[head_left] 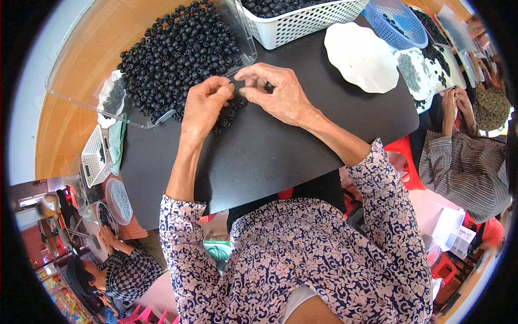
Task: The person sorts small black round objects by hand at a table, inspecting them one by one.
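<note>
Forearms (pixel 183 173) rise from the lower edge in patterned sleeves (pixel 183 221) and converge over the dark desk (pixel 259 162), wrists bent inward, fingertips facing and nearly touching. The left hand (pixel 204 108) has thumb and forefinger pinched together; a dark spot shows at the tips, but whether a piece is held there cannot be told. The right hand (pixel 278 94) is partly closed, a slight gap between thumb and forefinger, with one dark round piece (pixel 269 86) tucked inside its curled fingers. The main pile (pixel 178 59) of such pieces lies in a clear tray (pixel 249 46) just beyond the hands; the tray's near wall stands between, and the left hand covers part of the edge. Several loose pieces (pixel 232 114) sit on the desk below the hands. Beyond stand a filled white basket (pixel 302 26), a white scalloped plate (pixel 361 59) and a blue basket (pixel 399 35). Other people work at right (pixel 464 167) and lower left (pixel 132 272).
</note>
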Demonstrator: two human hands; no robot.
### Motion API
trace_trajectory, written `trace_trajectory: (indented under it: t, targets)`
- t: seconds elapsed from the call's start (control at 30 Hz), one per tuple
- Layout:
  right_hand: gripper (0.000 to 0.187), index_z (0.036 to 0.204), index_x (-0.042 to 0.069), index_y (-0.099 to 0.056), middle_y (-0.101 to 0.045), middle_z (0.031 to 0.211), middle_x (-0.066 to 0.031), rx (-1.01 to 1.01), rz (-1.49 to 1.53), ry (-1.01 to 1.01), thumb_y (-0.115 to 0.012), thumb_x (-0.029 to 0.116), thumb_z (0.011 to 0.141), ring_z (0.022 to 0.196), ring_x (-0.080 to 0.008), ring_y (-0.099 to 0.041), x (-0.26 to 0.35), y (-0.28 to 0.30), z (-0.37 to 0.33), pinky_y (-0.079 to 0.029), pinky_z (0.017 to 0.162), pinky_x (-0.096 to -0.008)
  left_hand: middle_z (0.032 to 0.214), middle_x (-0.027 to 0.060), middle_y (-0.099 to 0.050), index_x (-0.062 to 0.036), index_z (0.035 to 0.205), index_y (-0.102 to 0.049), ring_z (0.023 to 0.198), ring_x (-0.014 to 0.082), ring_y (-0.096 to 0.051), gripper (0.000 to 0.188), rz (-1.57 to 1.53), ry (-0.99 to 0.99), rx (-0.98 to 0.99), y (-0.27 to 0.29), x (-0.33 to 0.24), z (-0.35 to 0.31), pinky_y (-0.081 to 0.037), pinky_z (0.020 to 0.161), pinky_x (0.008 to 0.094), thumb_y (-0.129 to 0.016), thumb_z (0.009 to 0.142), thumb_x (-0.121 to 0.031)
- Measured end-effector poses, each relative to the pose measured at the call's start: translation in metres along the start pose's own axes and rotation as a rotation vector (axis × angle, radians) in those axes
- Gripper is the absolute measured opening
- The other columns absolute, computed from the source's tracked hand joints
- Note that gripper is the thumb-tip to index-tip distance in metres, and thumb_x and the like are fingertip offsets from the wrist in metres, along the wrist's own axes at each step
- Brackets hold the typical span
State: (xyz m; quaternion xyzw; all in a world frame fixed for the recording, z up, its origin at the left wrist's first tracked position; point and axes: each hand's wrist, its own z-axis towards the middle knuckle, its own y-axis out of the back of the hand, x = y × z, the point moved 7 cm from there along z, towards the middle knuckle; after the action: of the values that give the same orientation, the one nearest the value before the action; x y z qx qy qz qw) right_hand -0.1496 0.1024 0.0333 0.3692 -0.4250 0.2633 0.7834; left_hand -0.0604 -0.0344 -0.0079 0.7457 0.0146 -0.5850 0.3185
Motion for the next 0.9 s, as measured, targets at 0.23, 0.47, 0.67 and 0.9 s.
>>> trace_trajectory:
  t: [0.23,0.47,0.67,0.9]
  targets:
    - [0.032,0.105,0.005,-0.067,-0.053,0.083,0.0002,-0.032,-0.031,0.088,-0.074,0.002,0.074,0.057,-0.0062,-0.043,0.016,0.005,-0.002,-0.040,0.053,-0.0231,0.089,0.0016,-0.063,-0.0026,0.097,-0.065,0.078,0.0095,-0.057,0.015,-0.820,-0.007,0.191,-0.026,-0.025,-0.015,-0.046,0.072,0.0253,-0.061,0.092,-0.016]
    - [0.026,0.101,0.004,-0.068,-0.054,0.081,-0.0004,0.025,-0.041,0.100,-0.073,0.003,0.076,0.062,-0.0073,-0.045,0.011,-0.002,-0.003,-0.041,0.055,-0.0237,0.087,0.0032,-0.064,0.0004,0.112,-0.058,0.077,0.0089,-0.056,0.025,-0.608,-0.015,0.116,-0.022,-0.027,-0.018,-0.045,0.070,0.0239,-0.062,0.091,-0.013]
    - [0.019,0.095,0.003,-0.070,-0.055,0.072,-0.0007,-0.010,-0.020,0.085,-0.074,0.006,0.077,0.062,-0.0071,-0.049,0.011,0.000,-0.002,-0.041,0.056,-0.0238,0.080,0.0041,-0.064,0.0023,0.111,-0.057,0.076,0.0096,-0.058,0.024,-0.368,-0.099,0.007,-0.002,-0.029,-0.021,-0.046,0.069,0.0241,-0.058,0.093,-0.014]
    - [0.014,0.094,0.001,-0.069,-0.058,0.075,0.0003,-0.119,0.013,0.082,-0.070,0.010,0.083,0.063,-0.0062,-0.049,0.009,0.019,0.004,-0.042,0.057,-0.0227,0.085,0.0112,-0.061,-0.0018,0.101,-0.063,0.087,0.0258,-0.056,0.021,0.385,-0.533,-0.080,-0.011,-0.061,-0.036,-0.046,0.082,0.0361,-0.061,0.083,-0.012]
